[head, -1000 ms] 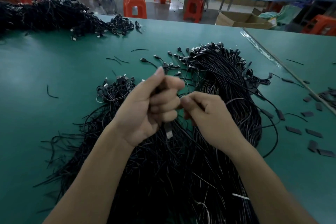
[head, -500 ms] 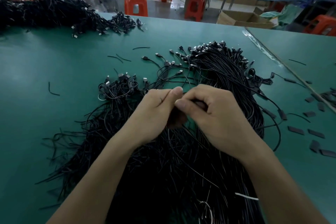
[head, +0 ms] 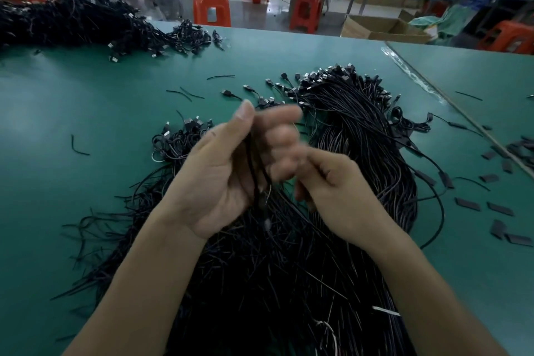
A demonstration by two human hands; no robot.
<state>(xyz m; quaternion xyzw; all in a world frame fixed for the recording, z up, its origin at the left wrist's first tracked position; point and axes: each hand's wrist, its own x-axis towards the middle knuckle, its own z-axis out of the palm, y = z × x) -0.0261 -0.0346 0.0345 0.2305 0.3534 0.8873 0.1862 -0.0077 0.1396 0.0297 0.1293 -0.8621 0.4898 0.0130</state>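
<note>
- The left hand was raised palm-inward, thumb straight up, its blurred fingers loosely curled round a thin black cable that ran down the palm toward 6 o'clock.
- The right hand, just beside it at 3 o'clock, had curled fingers. Blur hid whether they pinched anything.
- Both hovered over a large heap of black cables that spread from 1 to 6 o'clock on the green counter.
- A smaller bundle lay near, at 10 o'clock.
- Flat black pieces were scattered at 3 o'clock.
- Another cable pile lay well apart, at 10 o'clock.
- Orange stools stood beyond the counter's far edge, at 12 o'clock.
</note>
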